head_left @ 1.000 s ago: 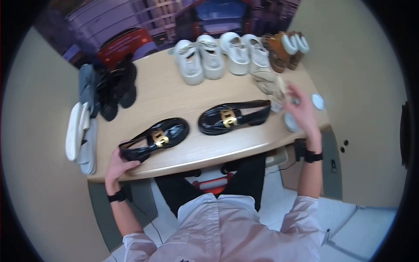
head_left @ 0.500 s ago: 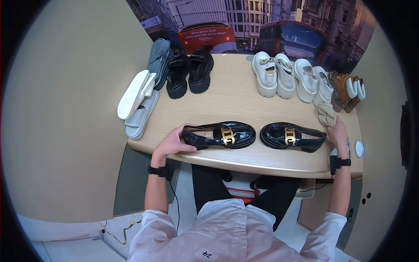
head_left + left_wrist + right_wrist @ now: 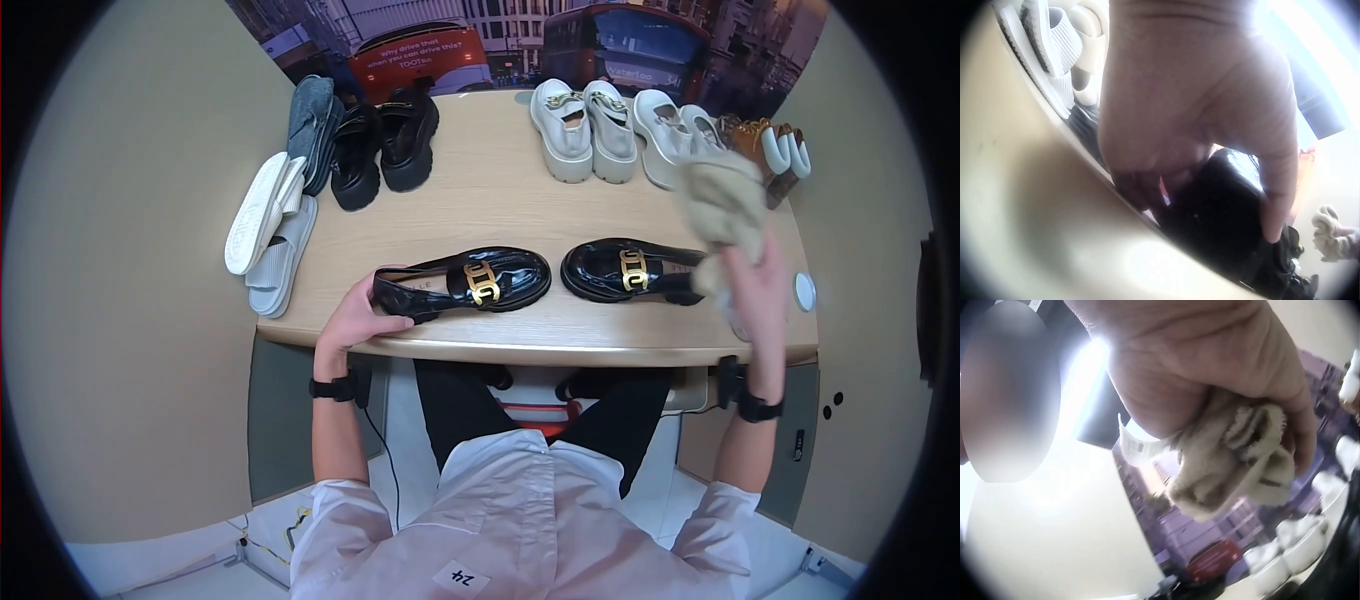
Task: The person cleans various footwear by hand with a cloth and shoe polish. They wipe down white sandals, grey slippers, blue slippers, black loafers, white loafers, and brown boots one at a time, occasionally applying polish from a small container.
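Observation:
Two glossy black loafers with gold chain buckles lie along the table's near side, toes facing each other. At the heel of the left loafer, my left hand grips with thumb in front and fingers behind; the left wrist view shows that dark heel between thumb and fingers. A crumpled beige cloth is held up in my right hand, blurred, beside the right loafer, and overlaps its heel end in the head view. The right wrist view shows the bunched cloth with a white tag.
White platform shoes and brown boots line the back right. Black chunky loafers, grey slippers and white slides stand at the left. A round white disc lies near the right edge.
My right hand reached the beige cloth at the table's right side, took hold and lifted it leftward toward the right loafer. My left hand stays at the left loafer's heel. The head view has shifted.

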The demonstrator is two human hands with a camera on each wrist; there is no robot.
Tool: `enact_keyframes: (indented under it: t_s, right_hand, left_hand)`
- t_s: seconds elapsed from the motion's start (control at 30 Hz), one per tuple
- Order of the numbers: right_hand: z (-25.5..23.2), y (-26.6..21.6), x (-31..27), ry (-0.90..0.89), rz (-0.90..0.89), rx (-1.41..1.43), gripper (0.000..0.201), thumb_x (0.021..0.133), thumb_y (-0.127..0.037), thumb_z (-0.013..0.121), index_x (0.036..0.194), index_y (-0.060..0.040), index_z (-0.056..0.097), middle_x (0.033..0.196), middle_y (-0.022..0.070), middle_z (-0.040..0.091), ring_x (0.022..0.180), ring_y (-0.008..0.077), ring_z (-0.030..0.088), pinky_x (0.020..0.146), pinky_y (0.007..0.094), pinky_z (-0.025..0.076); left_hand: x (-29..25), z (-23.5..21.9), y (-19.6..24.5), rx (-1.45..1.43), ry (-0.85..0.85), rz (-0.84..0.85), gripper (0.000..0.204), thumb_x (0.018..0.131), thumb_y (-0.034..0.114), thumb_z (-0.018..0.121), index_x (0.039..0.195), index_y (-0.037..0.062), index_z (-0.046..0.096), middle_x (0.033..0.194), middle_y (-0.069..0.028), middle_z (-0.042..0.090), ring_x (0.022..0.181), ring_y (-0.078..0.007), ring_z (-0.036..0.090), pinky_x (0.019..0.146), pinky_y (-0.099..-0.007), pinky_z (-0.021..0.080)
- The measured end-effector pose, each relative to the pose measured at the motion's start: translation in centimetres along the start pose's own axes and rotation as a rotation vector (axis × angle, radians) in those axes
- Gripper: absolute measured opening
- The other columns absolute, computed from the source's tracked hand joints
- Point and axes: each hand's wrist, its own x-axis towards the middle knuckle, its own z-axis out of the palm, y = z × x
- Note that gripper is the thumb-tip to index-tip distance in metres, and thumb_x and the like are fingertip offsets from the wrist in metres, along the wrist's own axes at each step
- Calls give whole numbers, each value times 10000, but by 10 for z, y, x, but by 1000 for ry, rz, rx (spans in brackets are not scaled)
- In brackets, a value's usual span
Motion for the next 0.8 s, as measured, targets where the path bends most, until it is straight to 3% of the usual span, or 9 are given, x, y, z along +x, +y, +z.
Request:
enact_keyframes:
  t_s: [0.07,0.13,0.2,0.27,0.33,0.47,0.6,0.8]
  right_hand:
    - [59,-20,-11,-97,-154,-135,712,952,-55,702,1633,-57,492,1437,230,693,1245,228,727,1016,378,588]
    - [113,-42,-19,-137,-479,-277,824,895,-30,711,1673,-109,449,1422,300,633,1197,382,720,1005,449,603]
    - [156,-51,-32,-342,-350,-330,844,875,-10,705,1673,-132,459,1279,279,617,1082,469,687,967,500,605]
    - [197,-40,-44,-379,-555,-419,745,887,0,677,1609,-136,554,1142,230,587,972,444,655,889,512,607]
    - [211,-32,-54,-424,-652,-537,657,891,2,654,1537,-110,619,1137,228,589,970,415,645,839,493,609]
    - [205,-20,-54,-426,-757,-647,519,899,-22,628,1411,-63,703,1117,218,586,942,375,620,759,457,608]
    - [188,-23,-45,-520,-735,-764,506,894,-29,633,1395,-50,705,1102,219,599,941,386,646,733,454,614]
    - [158,-43,-10,-367,-617,-981,549,866,-20,675,1411,-77,707,1101,246,610,936,433,688,746,499,616]
  left_hand:
    - [-1,1,1,0,-1,7,863,716,-21,942,1509,13,605,1272,-53,752,1166,-155,683,1095,-322,518]
    - [-2,3,4,-5,-1,38,865,716,-21,941,1512,10,603,1272,-52,751,1167,-152,682,1099,-322,515]
    - [-2,5,5,-12,-3,49,859,715,-20,939,1506,7,604,1273,-53,751,1168,-151,680,1101,-323,514]
    - [-4,6,5,-11,0,40,850,715,-20,936,1499,6,607,1268,-53,752,1165,-148,677,1101,-322,512]
    - [-6,5,5,-1,7,19,840,715,-23,934,1491,6,611,1256,-52,754,1158,-144,675,1098,-319,511]
    - [-7,6,5,39,39,46,826,714,-29,932,1477,1,619,1219,-50,758,1116,-136,678,1062,-307,524]
    - [-3,7,3,7,29,78,806,710,-3,943,1455,-6,636,1181,-45,759,1075,-128,679,1022,-295,536]
    - [-10,8,6,54,63,42,742,712,22,953,1399,-6,674,1149,-29,754,1059,-126,673,1011,-290,528]
